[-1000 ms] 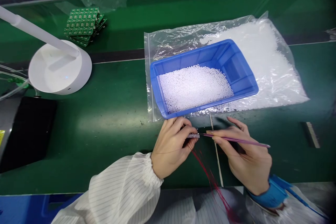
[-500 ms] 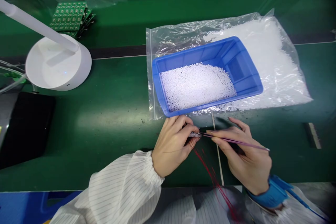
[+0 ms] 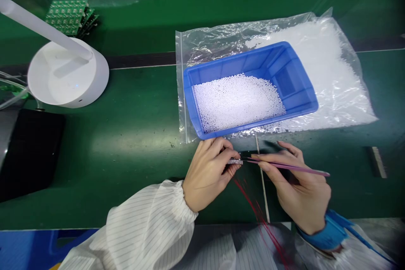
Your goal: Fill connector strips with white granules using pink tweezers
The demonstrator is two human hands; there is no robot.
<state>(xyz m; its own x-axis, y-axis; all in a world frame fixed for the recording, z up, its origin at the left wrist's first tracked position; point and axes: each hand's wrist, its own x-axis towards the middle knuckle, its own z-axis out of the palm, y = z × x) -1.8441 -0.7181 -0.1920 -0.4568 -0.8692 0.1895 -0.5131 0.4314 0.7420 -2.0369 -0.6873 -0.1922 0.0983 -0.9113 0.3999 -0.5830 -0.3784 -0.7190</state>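
Note:
My left hand [image 3: 210,173] is closed around a small grey strip-like piece [image 3: 235,161], whose end sticks out past the fingertips; most of it is hidden. Between the thumb and fingers of my right hand [image 3: 297,185] lies a pair of pink tweezers [image 3: 294,168], its dark tips right at the end of that piece. Thin red wires [image 3: 253,206] run from below my left hand down to the lap. Just beyond my hands stands a blue bin [image 3: 249,128] holding small white beads [image 3: 237,101].
Under the bin lies a clear zip bag [image 3: 341,84] of white beads. A white lamp base [image 3: 91,84] and a black box [image 3: 31,152] stand at left, green circuit boards [image 3: 66,17] behind. At right lies a narrow strip [image 3: 379,162]. A pale cord [image 3: 264,194] crosses the bench.
My right hand has shifted slightly to the right, and the tweezers have turned to show their broader side. My left hand keeps its hold on the small piece.

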